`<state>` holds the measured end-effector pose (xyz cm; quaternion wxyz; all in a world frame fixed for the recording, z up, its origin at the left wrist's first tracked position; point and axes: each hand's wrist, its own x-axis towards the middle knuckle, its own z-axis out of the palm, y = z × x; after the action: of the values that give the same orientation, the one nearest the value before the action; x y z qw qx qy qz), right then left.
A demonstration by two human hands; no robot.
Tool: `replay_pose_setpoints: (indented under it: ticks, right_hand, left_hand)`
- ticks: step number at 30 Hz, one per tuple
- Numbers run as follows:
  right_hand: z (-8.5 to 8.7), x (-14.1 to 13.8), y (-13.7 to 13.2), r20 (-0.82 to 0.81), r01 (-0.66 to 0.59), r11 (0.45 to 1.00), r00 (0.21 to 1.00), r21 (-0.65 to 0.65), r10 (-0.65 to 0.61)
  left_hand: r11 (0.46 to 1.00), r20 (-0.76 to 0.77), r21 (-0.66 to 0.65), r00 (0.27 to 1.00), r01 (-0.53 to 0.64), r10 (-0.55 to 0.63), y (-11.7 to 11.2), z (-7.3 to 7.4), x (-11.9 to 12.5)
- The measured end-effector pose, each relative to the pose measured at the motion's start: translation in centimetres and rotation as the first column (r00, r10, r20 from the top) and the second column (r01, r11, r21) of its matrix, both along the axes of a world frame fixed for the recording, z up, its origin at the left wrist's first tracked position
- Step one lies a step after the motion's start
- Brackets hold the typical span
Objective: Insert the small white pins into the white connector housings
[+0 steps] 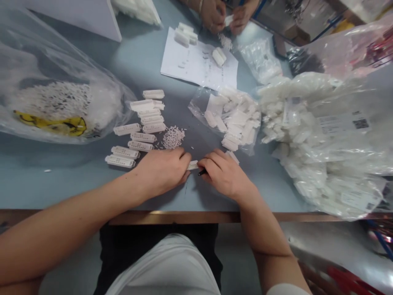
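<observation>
White shirt (pixel 166 268) is showing nearest, table edge (pixel 184 217) just beyond. Left hand (pixel 164 169) is pinching the left end of a white slotted strip (pixel 193 165). Right hand (pixel 223 173) is closing around a slim black tool (pixel 202 172) at the strip's right end. Strip is spanning the gap between both hands. Tiny white pegs (pixel 173 138) are lying heaped just beyond left hand; more strips (pixel 142 137) are lying left. Clear bag (pixel 201 107) is holding white parts beyond right hand. Far side: co-worker's hands (pixel 212 16) are holding a small white piece (pixel 229 20).

An assembly workshop: a workbench (pixel 190 199) with labelled bulk bags (pixel 331 131), loose small parts (pixel 173 137), a co-worker's hand (pixel 213 17)
</observation>
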<state>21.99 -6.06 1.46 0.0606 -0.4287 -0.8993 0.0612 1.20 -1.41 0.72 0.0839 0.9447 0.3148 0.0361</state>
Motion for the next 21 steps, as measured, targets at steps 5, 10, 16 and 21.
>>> replay_pose_setpoints:
  ticks: [5, 10, 16, 21]
  right_hand:
    - [0.08, 0.01, -0.01, 0.041, -0.014, 1.0, 0.999, 0.019, 0.013]
    - [0.02, -0.03, 0.0, 0.048, -0.019, 0.999, 0.999, 0.044, 0.017]
    - [-0.03, 0.02, -0.24, 0.049, -0.033, 0.993, 0.998, 0.115, 0.027]
    - [0.03, 0.69, -0.26, 0.05, -0.02, 0.991, 0.999, 0.132, 0.014]
  left_hand:
    - [1.0, 0.003, 0.019, 1.0, 0.007, -0.007, -0.01, -0.18, -0.02]
    - [0.999, -0.017, 0.032, 1.0, 0.019, -0.019, 0.04, 0.07, 0.08]
    - [1.0, -0.017, -0.006, 1.0, 0.007, -0.007, -0.03, 0.14, 0.02]
    - [1.0, -0.019, -0.025, 1.0, -0.007, 0.007, 0.08, -0.02, -0.04]
